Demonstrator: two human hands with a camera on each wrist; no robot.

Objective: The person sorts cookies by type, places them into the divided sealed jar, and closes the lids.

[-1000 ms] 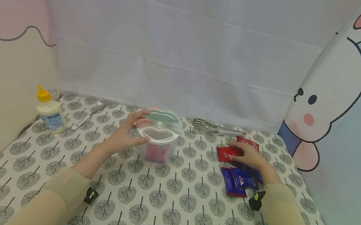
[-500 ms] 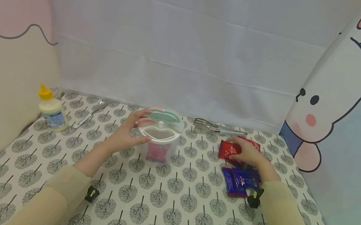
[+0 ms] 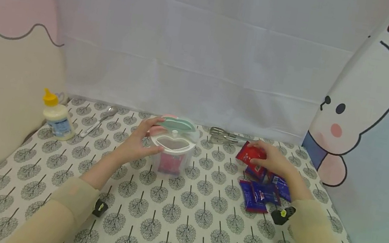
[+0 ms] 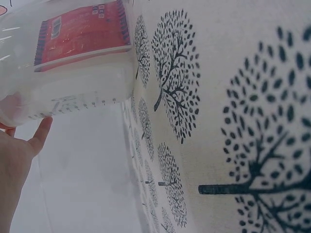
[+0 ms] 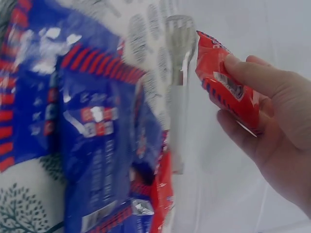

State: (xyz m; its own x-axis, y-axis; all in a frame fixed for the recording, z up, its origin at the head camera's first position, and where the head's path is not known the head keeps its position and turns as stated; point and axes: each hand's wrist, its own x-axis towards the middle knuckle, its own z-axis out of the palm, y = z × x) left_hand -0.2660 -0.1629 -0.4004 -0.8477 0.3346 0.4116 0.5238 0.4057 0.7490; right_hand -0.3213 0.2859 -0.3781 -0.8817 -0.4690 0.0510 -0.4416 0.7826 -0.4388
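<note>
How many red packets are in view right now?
3 visible. First red packet: held in the right hand. Second red packet: inside the translucent container. Third red packet: partly hidden, among the blue packets. Others may be hidden in the pile.

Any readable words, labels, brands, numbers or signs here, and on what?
No text reads with certainty.
Bottle label: too small.
Blue packets: lettering and barcode, blurred.
Red packet in the right hand: print and barcode, blurred.
Second red packet inside the clear container: lettering, too small.
Container wall: faint marks, unreadable.
</note>
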